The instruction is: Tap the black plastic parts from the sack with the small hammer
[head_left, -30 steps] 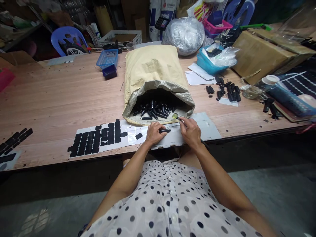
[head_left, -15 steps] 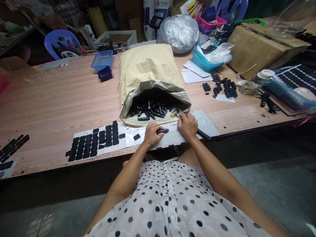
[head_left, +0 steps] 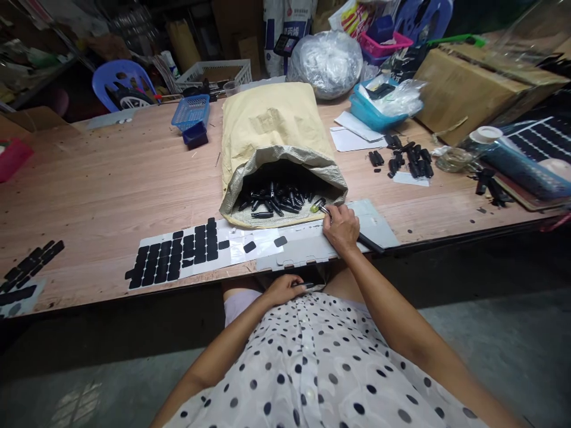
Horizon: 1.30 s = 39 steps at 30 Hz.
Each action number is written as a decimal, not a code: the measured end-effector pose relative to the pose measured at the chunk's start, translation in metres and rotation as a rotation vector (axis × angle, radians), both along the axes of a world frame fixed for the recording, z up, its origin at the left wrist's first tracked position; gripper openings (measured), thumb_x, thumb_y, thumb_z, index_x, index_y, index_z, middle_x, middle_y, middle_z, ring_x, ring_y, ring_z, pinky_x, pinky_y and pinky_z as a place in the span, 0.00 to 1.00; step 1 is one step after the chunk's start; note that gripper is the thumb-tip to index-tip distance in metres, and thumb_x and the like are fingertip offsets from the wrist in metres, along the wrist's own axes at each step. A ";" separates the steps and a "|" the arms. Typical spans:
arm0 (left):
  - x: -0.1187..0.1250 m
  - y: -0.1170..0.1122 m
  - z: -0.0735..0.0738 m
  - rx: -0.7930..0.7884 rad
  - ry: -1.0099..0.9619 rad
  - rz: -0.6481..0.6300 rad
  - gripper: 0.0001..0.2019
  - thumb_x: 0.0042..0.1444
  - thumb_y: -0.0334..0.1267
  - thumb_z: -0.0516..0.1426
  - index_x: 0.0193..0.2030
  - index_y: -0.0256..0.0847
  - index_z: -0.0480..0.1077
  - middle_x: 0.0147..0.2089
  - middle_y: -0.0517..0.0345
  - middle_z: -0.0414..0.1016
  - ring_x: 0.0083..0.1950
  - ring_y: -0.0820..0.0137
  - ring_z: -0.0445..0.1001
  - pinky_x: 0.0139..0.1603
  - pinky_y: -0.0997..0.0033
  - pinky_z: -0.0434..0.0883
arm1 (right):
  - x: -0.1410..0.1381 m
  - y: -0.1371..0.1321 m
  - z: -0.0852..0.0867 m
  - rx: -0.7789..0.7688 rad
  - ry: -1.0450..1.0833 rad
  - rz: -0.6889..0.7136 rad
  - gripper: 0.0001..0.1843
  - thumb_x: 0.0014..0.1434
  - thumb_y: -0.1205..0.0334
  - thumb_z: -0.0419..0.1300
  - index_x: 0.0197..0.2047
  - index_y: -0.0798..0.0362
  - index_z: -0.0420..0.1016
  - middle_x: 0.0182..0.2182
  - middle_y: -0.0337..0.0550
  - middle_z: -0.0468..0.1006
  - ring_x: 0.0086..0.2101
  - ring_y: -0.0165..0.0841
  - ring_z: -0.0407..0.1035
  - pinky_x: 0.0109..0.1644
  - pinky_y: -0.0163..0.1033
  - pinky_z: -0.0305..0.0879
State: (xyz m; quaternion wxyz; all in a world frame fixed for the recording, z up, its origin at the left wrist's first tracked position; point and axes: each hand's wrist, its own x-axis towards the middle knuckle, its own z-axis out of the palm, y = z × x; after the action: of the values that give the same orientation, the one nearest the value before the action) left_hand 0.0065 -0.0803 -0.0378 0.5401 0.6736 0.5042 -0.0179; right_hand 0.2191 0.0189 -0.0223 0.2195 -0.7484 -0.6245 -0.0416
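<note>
My right hand point(head_left: 342, 228) rests on a white backing sheet point(head_left: 307, 241) at the table's front edge. It is closed on a thin tool point(head_left: 322, 208) whose greenish tip lies at the mouth of a tan sack point(head_left: 272, 125). Several small black parts point(head_left: 276, 199) lie inside the sack's opening. My left hand point(head_left: 284, 289) is below the table edge, over my lap, closed on a small black part point(head_left: 302, 285). Left of my hands lies a sheet of black rectangular stickers point(head_left: 176, 255). One loose black sticker point(head_left: 281, 241) sits on the white sheet.
A wooden table point(head_left: 98, 178) carries a blue basket point(head_left: 191, 111), a teal tray point(head_left: 377, 113), loose black parts point(head_left: 405, 160) at the right and a cardboard box point(head_left: 473, 89). More black stickers point(head_left: 27, 267) lie at the far left. A blue chair point(head_left: 118, 77) stands behind.
My left hand has dropped off the table to my lap, taking the black part with it. My right hand has stayed by the sack's mouth with the tool.
</note>
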 end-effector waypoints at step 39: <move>-0.003 0.090 0.036 0.808 -0.023 0.076 0.06 0.59 0.36 0.62 0.43 0.44 0.76 0.43 0.54 0.77 0.49 0.59 0.69 0.56 0.58 0.67 | -0.005 0.000 0.004 -0.036 0.020 -0.002 0.18 0.65 0.64 0.51 0.51 0.51 0.79 0.41 0.53 0.73 0.43 0.44 0.62 0.40 0.43 0.53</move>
State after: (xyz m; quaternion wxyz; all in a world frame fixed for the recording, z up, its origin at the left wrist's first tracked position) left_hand 0.0039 0.0102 -0.0021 0.2377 0.8128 0.4889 0.2092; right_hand 0.2141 0.0192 -0.0183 0.2121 -0.7531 -0.6223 -0.0232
